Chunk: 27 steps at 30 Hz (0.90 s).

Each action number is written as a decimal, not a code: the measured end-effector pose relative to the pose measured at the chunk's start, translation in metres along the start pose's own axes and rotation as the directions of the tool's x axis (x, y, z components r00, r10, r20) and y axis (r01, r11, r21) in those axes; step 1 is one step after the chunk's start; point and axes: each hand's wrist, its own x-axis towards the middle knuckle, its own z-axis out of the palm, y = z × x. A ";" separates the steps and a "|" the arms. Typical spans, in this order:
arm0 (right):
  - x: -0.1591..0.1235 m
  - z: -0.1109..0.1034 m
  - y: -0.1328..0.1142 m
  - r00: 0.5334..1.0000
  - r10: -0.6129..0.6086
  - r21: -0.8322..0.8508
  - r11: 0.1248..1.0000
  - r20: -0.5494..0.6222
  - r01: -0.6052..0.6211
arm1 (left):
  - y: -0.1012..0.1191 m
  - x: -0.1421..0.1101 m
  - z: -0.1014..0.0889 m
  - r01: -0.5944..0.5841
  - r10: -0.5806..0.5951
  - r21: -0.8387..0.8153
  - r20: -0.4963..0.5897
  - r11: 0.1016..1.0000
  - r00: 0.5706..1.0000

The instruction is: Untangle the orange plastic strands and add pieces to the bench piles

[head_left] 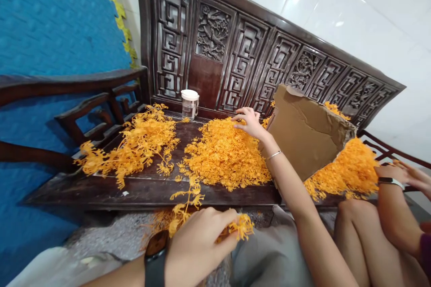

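Note:
My left hand, with a black watch on its wrist, is closed in the lower middle. It grips an orange artificial flower sprig; a stem with more blossoms shows beyond the hand. My right hand, above a thin bracelet, is at the top edge of a heap of loose orange plastic flowers. Its fingers are apart and slightly bent, and I see nothing held in them. To the left on the dark wooden bench lies a tangled bunch of orange flower sprigs.
A lidded clear cup stands by the carved backrest. A cardboard sheet leans between my heap and another orange heap. At the far right are a co-worker's hands. The bench's armrest bounds the left.

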 end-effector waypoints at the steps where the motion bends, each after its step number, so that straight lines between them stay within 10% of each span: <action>1: 0.000 0.001 0.001 1.000 -0.007 -0.012 1.000 0.001 0.007 | 0.000 0.000 -0.001 0.006 -0.006 -0.002 -0.007 1.000 1.000; 11: -0.004 0.003 0.005 1.000 -0.012 -0.002 1.000 -0.004 0.012 | -0.011 0.005 -0.008 -0.054 0.049 -0.051 -0.103 0.997 0.994; 18: -0.013 -0.018 -0.008 0.998 0.009 0.186 0.983 -0.061 0.003 | -0.030 0.017 -0.020 -0.008 -0.050 -0.526 -0.096 0.850 0.994; 22: -0.027 -0.047 -0.042 0.983 -0.181 0.529 0.836 0.012 0.147 | -0.038 0.018 -0.032 -0.066 -0.074 -0.654 -0.184 0.754 0.980; 27: -0.057 -0.063 -0.100 0.859 -0.393 0.785 0.619 0.328 -0.017 | -0.045 0.015 -0.037 -0.090 -0.171 -0.708 -0.289 0.701 0.942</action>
